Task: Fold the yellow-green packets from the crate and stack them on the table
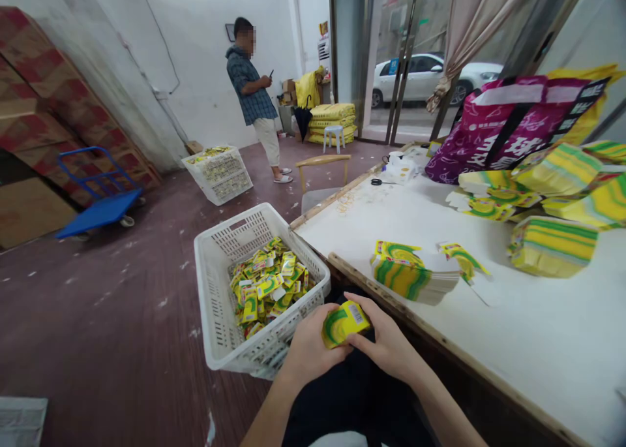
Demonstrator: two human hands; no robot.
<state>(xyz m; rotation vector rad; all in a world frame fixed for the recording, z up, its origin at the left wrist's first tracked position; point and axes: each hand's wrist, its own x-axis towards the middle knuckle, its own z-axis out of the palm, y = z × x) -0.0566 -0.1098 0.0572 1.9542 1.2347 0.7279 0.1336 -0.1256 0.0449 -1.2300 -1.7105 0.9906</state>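
Observation:
A small yellow and green carton (345,323) with a barcode is held between both hands above my lap. My left hand (313,346) wraps round its left side. My right hand (386,336) grips the right end, with the thumb along the lower edge. Just beyond the left hand stands a white plastic crate (215,323) holding many cartons (268,284) of the same colours. On the white table (528,342) to the right lie a stack of flat cartons (405,277) and a loose flat carton (464,261).
Bundles of flat cartons (552,245) and a purple bag (499,127) sit further along the table, with scissors (381,182). A chair (323,173) stands behind the crate. Another crate (220,179), a blue trolley (102,209) and a standing person (254,88) are across the room.

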